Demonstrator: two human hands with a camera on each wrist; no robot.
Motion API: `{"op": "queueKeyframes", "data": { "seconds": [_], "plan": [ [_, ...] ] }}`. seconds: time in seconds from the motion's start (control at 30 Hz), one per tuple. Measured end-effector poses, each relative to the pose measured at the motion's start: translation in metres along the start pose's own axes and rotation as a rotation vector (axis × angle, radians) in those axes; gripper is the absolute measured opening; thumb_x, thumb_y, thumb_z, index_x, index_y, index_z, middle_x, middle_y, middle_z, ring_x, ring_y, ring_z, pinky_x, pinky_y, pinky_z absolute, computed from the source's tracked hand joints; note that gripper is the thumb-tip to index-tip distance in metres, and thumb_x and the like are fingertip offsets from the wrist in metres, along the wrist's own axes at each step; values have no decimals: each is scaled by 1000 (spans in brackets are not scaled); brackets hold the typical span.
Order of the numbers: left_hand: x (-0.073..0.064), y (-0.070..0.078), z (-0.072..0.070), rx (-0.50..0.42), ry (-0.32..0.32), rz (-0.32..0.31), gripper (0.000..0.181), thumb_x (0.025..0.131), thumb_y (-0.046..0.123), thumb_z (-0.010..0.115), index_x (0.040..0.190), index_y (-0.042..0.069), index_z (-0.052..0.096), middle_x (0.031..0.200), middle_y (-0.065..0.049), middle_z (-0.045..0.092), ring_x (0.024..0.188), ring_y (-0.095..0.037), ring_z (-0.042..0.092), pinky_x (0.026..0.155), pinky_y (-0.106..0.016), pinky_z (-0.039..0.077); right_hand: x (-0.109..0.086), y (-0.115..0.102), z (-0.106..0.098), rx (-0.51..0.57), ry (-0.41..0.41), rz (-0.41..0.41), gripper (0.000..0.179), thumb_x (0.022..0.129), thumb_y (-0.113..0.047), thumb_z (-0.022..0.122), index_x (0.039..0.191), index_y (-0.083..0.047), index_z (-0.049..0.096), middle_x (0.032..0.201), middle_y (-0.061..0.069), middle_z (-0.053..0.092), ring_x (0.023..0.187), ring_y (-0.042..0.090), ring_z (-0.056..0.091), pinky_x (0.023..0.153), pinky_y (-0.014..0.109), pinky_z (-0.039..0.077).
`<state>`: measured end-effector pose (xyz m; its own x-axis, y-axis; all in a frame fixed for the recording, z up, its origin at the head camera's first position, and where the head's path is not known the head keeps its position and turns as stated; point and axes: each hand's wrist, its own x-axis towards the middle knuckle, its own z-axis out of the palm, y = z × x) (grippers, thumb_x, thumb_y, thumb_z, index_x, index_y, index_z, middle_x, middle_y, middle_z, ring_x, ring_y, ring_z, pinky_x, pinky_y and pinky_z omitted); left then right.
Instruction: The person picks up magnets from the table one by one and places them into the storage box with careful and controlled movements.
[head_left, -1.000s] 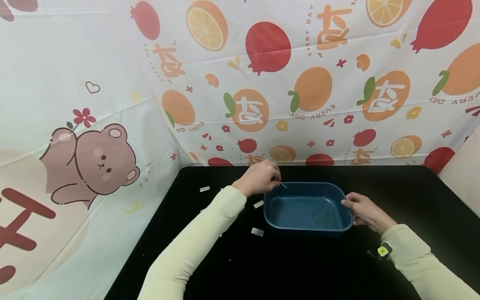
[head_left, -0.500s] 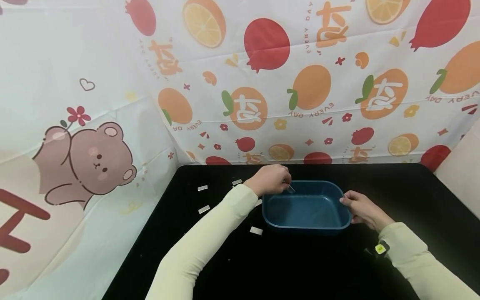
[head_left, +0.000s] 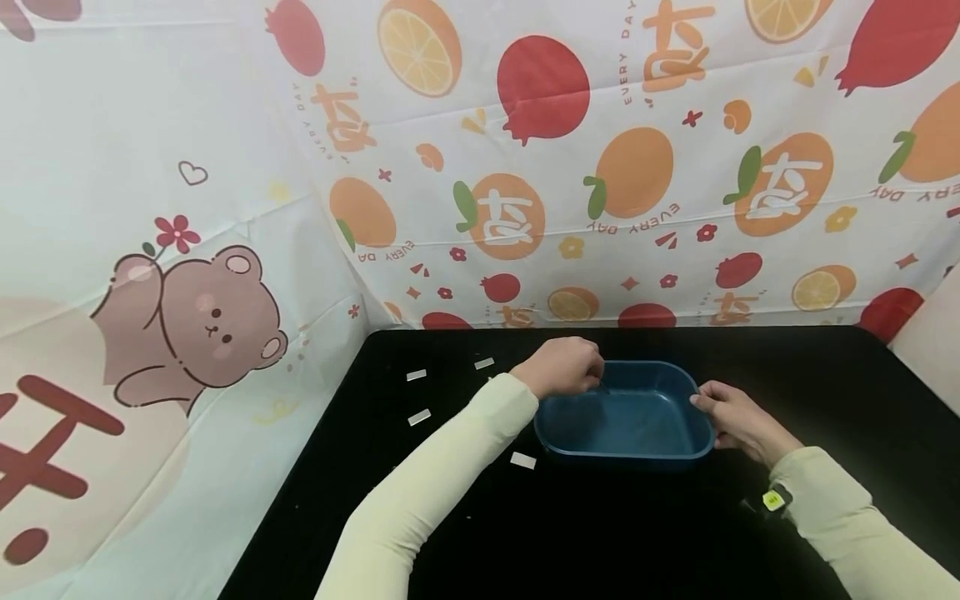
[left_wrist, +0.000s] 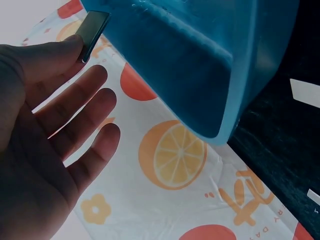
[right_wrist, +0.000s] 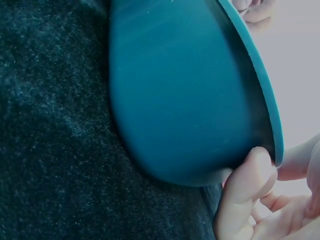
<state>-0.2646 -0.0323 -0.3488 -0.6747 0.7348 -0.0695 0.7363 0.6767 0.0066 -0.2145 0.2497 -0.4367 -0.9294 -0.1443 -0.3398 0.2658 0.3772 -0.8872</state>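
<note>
The black desk (head_left: 637,533) bears a blue basin (head_left: 637,421), its rim gripped by the right hand (head_left: 741,421). The left hand (head_left: 562,367) pinches a metallic strip (left_wrist: 93,32) at the opening, apparently not yet dropped; at least four pale strips (head_left: 522,460) remain outside.

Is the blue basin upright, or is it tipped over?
Upright: the basin opens upward, showing its inside in the head view.

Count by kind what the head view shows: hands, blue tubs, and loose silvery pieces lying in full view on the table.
Hands, left hand and right hand: 2
Blue tub: 1
Loose silvery pieces: 4
Total: 7
</note>
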Motion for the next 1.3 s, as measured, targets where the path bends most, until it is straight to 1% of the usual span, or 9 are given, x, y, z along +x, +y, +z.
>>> {"op": "queueKeyframes", "data": {
  "seconds": [0.1,0.27,0.5,0.6,0.77,1.03,1.3],
  "plan": [
    [2,1,1,7,-12,-3,15,97,27,65,105,22,77,112,6,70,92,-9,64,81,-25,55,-1,-1,0,-8,2,3,23,106,-28,43,106,-5,46,71,-2,48,55,10,51,51,26,48],
    [6,1,7,19,-39,-28,15,96,28,66,104,22,77,110,6,70,90,-8,63,78,-23,54,0,-1,1,-15,9,0,25,106,-29,43,107,-4,46,72,-2,49,56,10,51,52,26,48],
    [11,0,11,-16,-79,-24,13,95,26,66,101,22,77,98,7,72,81,-6,61,72,-24,53,1,0,2,-23,8,-4,25,106,-29,44,107,-4,47,72,-2,49,57,10,52,52,25,49],
    [16,3,12,-13,-92,-21,13,95,25,66,100,22,78,96,7,73,80,-5,61,72,-24,54,1,-1,2,-29,10,-3,26,106,-29,43,107,-3,47,72,-2,49,57,10,52,52,25,48],
    [22,11,12,-11,-126,-47,12,94,24,67,100,22,78,98,7,73,82,-6,62,73,-24,54,0,-1,1,-25,5,-2,26,106,-29,43,106,-3,48,72,-2,51,57,9,52,52,25,48],
    [28,10,18,-79,-173,-85,11,94,26,68,100,23,77,98,8,72,79,-5,62,69,-23,53,2,3,0,-27,1,-1,25,106,-31,43,103,-7,49,71,-3,49,57,10,51,52,25,49],
    [32,11,22,-80,-171,-92,12,94,25,68,102,22,77,99,7,73,79,-6,62,70,-24,53,2,3,-1,-27,2,3,27,106,-30,42,105,-4,48,72,-1,48,58,11,51,52,25,49]
  ]
}}
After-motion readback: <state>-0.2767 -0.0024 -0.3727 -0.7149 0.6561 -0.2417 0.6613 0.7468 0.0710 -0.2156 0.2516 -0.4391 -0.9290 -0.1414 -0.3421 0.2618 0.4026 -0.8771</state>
